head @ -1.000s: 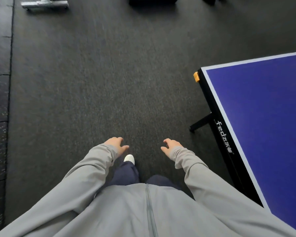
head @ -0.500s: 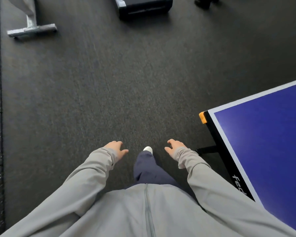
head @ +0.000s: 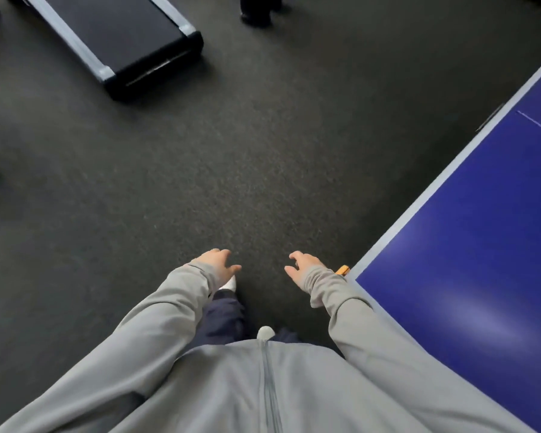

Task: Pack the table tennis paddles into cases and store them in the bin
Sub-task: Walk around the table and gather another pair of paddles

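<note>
My left hand (head: pixel 216 265) and right hand (head: pixel 303 266) hang apart, fingers loosely curled, holding nothing, beside the tabletop (head: pixel 469 245) corner.

Blue table (head: pixel 469 245) — black treadmill (head: pixel 119 35)

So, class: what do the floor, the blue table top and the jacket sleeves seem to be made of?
Floor: likely rubber matting, dark, speckled, matte.
Table top: probably painted board, smooth blue with soft glare.
Sleeves: grey woven or knit fabric, creased, matte.
</note>
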`<state>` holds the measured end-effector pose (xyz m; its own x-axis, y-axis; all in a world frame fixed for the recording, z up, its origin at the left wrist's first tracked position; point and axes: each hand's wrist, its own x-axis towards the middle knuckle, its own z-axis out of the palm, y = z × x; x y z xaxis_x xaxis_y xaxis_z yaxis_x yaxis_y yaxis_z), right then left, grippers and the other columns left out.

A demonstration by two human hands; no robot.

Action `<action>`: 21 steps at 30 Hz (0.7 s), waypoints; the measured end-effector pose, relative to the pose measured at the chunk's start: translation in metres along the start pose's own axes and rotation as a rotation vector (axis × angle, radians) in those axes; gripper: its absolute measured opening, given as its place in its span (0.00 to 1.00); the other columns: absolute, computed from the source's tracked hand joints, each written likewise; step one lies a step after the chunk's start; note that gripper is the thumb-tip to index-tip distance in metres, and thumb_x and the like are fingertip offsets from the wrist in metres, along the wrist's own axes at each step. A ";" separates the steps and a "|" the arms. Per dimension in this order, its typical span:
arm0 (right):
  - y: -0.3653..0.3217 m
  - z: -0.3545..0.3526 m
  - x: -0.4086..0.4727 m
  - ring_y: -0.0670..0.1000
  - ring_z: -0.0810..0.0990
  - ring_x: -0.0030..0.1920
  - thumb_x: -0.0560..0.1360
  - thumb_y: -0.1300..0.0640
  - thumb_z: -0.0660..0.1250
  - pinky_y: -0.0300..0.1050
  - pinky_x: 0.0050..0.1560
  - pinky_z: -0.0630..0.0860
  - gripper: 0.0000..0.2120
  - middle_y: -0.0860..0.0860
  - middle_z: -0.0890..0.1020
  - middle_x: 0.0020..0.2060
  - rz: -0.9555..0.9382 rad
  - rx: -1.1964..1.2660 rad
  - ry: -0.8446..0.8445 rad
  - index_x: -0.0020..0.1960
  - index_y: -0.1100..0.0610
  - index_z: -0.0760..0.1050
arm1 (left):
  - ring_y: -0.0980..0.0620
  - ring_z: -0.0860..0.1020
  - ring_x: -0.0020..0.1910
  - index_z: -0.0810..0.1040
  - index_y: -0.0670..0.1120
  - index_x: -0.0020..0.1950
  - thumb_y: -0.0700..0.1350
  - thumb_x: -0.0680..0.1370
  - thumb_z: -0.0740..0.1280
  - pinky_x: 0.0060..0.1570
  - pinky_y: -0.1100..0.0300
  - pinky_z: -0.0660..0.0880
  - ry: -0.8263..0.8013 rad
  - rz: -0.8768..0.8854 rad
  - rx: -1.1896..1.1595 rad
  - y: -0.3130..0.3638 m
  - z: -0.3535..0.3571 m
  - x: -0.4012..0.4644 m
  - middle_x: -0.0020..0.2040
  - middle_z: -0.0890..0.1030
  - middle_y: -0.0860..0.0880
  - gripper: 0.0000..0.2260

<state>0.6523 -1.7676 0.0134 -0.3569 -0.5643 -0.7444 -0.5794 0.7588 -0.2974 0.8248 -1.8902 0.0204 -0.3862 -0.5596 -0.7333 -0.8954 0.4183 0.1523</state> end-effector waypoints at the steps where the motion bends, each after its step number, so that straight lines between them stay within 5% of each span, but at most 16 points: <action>1: -0.004 -0.008 0.010 0.56 0.72 0.65 0.79 0.51 0.58 0.51 0.65 0.69 0.21 0.54 0.71 0.67 0.021 0.031 0.011 0.71 0.54 0.62 | 0.45 0.68 0.68 0.66 0.48 0.71 0.58 0.78 0.59 0.67 0.51 0.65 0.001 0.028 0.019 0.004 -0.012 0.015 0.69 0.69 0.46 0.24; 12: -0.038 -0.084 0.088 0.55 0.71 0.65 0.79 0.49 0.58 0.49 0.66 0.67 0.21 0.53 0.71 0.66 0.339 0.374 0.098 0.70 0.54 0.63 | 0.44 0.69 0.67 0.67 0.46 0.69 0.58 0.77 0.60 0.67 0.50 0.66 -0.130 0.341 0.356 0.064 -0.141 0.175 0.68 0.70 0.44 0.25; 21: -0.017 -0.118 0.116 0.56 0.70 0.66 0.78 0.50 0.58 0.49 0.66 0.67 0.21 0.54 0.70 0.67 0.498 0.624 0.134 0.70 0.54 0.63 | 0.44 0.67 0.69 0.67 0.45 0.71 0.57 0.78 0.60 0.68 0.53 0.65 -0.220 0.572 0.626 0.162 -0.173 0.235 0.70 0.69 0.43 0.25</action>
<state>0.5339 -1.8842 0.0027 -0.5729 -0.1161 -0.8113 0.1724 0.9507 -0.2578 0.5504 -2.0778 -0.0123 -0.6296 -0.0205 -0.7767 -0.2668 0.9446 0.1913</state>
